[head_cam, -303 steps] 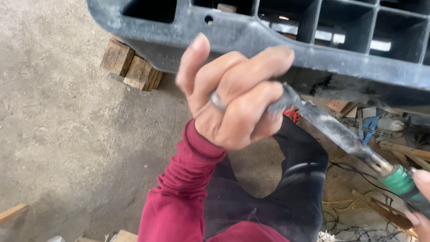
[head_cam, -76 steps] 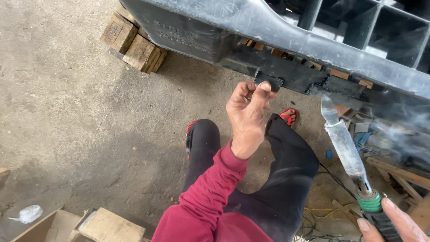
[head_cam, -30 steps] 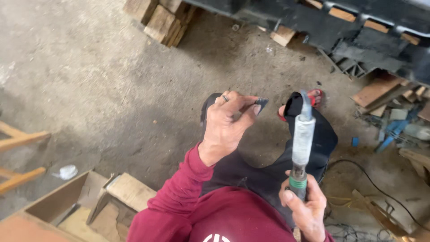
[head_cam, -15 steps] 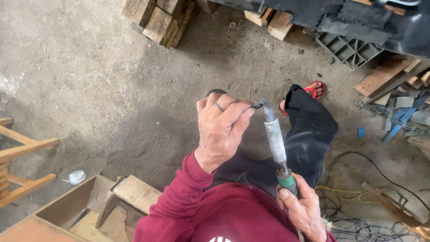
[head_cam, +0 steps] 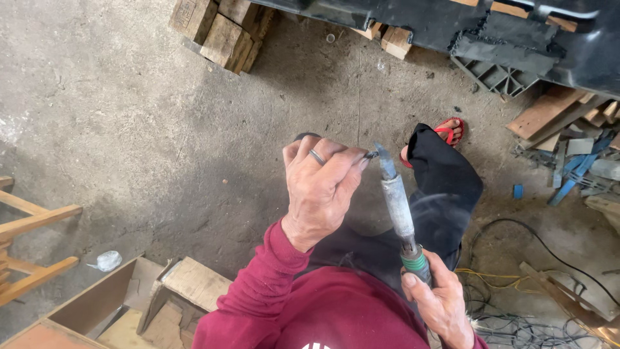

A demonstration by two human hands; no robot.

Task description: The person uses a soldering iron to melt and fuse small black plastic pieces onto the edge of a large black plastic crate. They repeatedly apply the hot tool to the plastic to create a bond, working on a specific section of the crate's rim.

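My right hand (head_cam: 441,304) grips the green handle of a soldering iron (head_cam: 400,216), its long grey barrel pointing up and a little left, a wisp of smoke beside it. My left hand (head_cam: 321,187), a ring on one finger, pinches a small dark piece (head_cam: 371,155) between its fingertips, held right against the iron's tip. Both hands are in front of my chest, above my black trousers and a red sandal (head_cam: 447,133). The big black plastic part (head_cam: 504,32) lies across the top right, apart from both hands.
Wooden blocks (head_cam: 223,29) prop the black part at the top. An open cardboard box (head_cam: 135,304) sits at lower left, a wooden frame (head_cam: 29,245) at the left edge. Scrap wood, blue pieces and tangled cables (head_cam: 516,291) crowd the right side on the concrete floor.
My hands came down from the black part to my lap. The iron swung upright, then tilted left until its tip met the small piece in my left fingers.
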